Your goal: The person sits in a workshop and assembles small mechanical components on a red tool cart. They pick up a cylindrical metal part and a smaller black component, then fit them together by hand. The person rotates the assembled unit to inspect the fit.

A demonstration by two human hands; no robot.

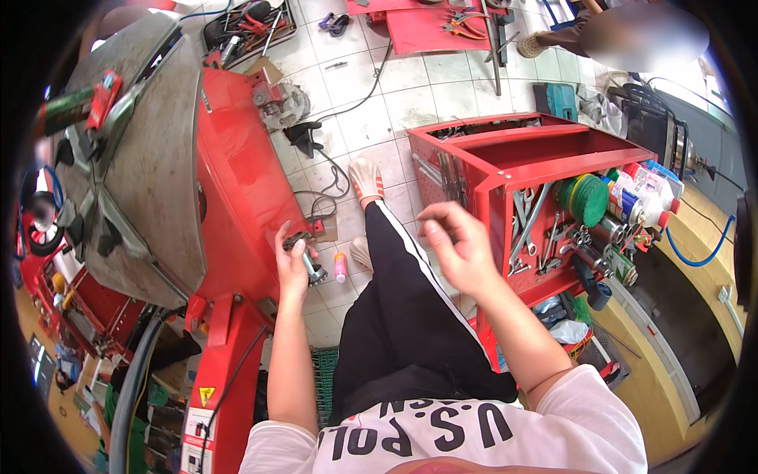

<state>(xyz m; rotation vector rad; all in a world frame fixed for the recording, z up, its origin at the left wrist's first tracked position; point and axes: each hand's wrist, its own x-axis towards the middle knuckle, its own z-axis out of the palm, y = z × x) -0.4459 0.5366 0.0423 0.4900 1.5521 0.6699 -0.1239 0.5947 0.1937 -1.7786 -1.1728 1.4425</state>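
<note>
My left hand (292, 267) is closed around a small metal part (311, 267) with a dark, greasy-looking upper end and a silver shaft pointing down. Its exact kind I cannot make out. It is held beside the red body of a tire changer (237, 158), whose round grey turntable (150, 174) with clamping jaws lies to the left. My right hand (459, 246) hovers over my right leg, left of a red tool cart (493, 189). Its fingers are loosely bent, thumb and index finger apart, and nothing shows between them.
Wrenches (527, 221) hang on the cart's side, with spray cans (628, 197) and a green round container (583, 200) beyond. A pink bottle (340, 267) stands on the tiled floor near a black cable (335, 186). A tool tray (249, 31) and another person's shoe (530, 45) are farther off.
</note>
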